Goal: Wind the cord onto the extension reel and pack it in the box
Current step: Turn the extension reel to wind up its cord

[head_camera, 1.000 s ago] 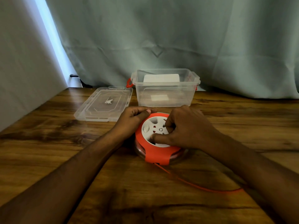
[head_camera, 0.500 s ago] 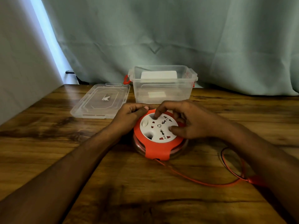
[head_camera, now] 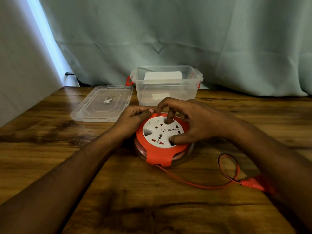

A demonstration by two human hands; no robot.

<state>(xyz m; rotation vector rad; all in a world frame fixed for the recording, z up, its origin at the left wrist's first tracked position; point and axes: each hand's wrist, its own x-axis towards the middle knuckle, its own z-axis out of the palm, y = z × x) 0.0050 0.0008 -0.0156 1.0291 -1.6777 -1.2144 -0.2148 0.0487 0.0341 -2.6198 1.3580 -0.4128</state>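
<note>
While a loose run of cord (head_camera: 194, 182) lies unwound on the desk (head_camera: 118, 200) nearest me, ending in its plug (head_camera: 253, 183) under my right forearm, winding is judged the step in hand. My right hand (head_camera: 199, 125) sets a fingertip and thumb in the white dial of the reel (head_camera: 163, 141); my left hand (head_camera: 133, 119) has its grip curled round the orange rim. Next: turn the dial until the plug seats. Beyond stand the open box (head_camera: 167, 86) and, to its left, its lid (head_camera: 103, 103).

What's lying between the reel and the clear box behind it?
Only the right hand's fingers; under them a narrow strip of bare wooden table separates the reel from the clear box, per the head view.
</note>
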